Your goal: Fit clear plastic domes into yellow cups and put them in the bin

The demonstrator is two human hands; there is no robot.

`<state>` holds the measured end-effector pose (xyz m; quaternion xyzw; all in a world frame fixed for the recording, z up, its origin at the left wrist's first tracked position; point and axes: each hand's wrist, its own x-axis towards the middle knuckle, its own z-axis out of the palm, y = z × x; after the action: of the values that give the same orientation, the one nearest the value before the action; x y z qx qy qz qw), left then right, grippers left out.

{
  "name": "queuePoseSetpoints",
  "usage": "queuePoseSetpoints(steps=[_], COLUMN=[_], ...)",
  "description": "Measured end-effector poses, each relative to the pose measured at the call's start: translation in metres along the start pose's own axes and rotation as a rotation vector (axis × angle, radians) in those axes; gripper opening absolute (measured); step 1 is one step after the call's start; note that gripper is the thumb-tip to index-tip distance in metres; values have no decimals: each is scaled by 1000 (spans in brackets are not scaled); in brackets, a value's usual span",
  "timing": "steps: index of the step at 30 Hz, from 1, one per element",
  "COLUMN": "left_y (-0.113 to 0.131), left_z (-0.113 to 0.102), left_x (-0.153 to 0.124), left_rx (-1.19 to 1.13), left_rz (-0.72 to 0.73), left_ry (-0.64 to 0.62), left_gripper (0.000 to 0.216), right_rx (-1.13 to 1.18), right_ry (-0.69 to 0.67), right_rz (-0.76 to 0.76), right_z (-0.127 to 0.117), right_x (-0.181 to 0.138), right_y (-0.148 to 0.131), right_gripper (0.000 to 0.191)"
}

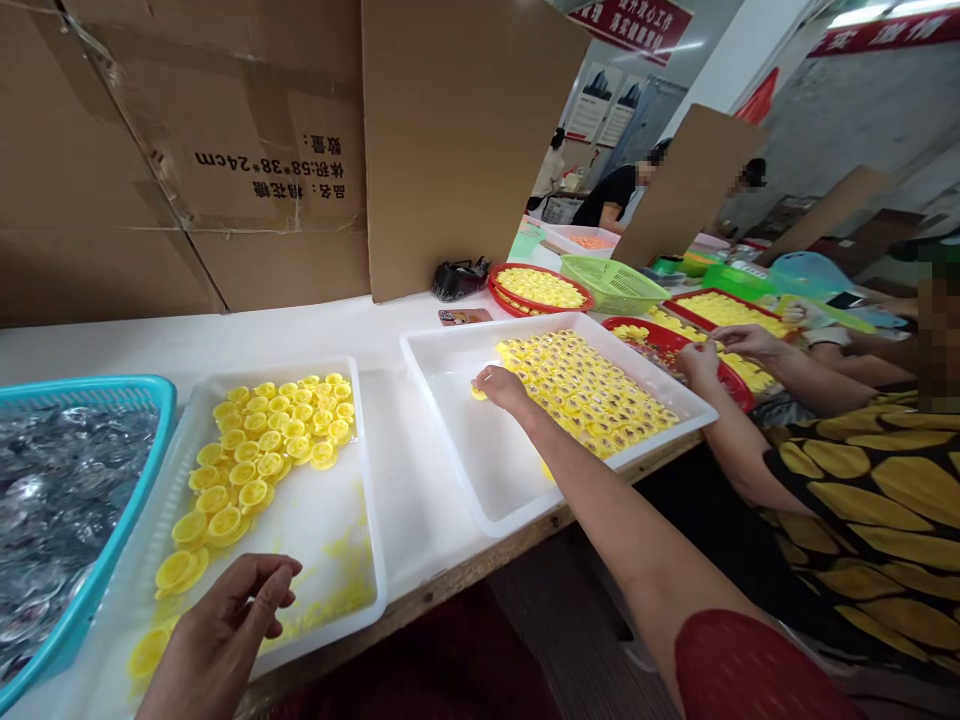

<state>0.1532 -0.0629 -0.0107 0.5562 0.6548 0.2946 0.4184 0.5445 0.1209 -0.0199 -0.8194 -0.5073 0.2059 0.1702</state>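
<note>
My right hand reaches into a white tray and pinches a small round yellow piece at its left side. Rows of yellow pieces with dark centres fill much of that tray, just right of my fingers. Over the front of a nearer white tray, my left hand has its fingers curled and its thumb pressed to them; whatever they may hold is hidden. Behind my left hand, round yellow plastic pieces lie in that tray, some overlapping.
On the left stands a blue basket of shiny clear pieces. Cardboard sheets wall the table's back. Red trays and a green basket stand farther right. A co-worker's hands work close by on the right.
</note>
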Motion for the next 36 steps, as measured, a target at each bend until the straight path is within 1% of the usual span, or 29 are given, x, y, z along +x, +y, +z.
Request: queuePoseSetpoints(steps=[4, 8, 11, 17, 20, 24, 27, 29, 32, 33, 35, 36], left_y=[0, -2, -1, 1, 0, -3, -2, 0, 4, 4, 3, 2], left_z=[-1, -2, -2, -2, -3, -4, -5, -4, -1, -1, -3, -8], left_x=[-1, 2, 4, 2, 0, 2, 4, 3, 2, 3, 7, 10], left_rx=[7, -18, -32, -43, -40, -61, -81, -104, -132, -129, -95, -78], left_rz=[-17, -11, 4, 9, 5, 9, 19, 35, 84, 105, 132, 152], left_ry=[0, 15, 21, 26, 39, 19, 13, 1, -50, -30, 2, 33], left_gripper=[47, 47, 47, 45, 44, 44, 41, 37, 30, 28, 25, 23], right_rx=[-121, -194, -260, -398, -444, -484, -487, -468, -394, -357, -223, -139], right_ry=[8, 11, -5, 32, 65, 110, 130, 136, 148, 172, 236, 230], right_rz=[-47, -141, -192, -155, -119, -79, -91, -137, -256, -317, -550, -677], right_z=[-7, -16, -17, -23, -29, -35, -37, -36, -26, -20, -4, 5], right_x=[9, 7, 5, 11, 15, 17, 12, 5, -12, -20, -45, -61], right_y=[3, 7, 6, 9, 14, 20, 18, 10, -16, -28, -56, -71], right_gripper=[27, 27, 27, 26, 27, 28, 21, 16, 19, 21, 18, 17])
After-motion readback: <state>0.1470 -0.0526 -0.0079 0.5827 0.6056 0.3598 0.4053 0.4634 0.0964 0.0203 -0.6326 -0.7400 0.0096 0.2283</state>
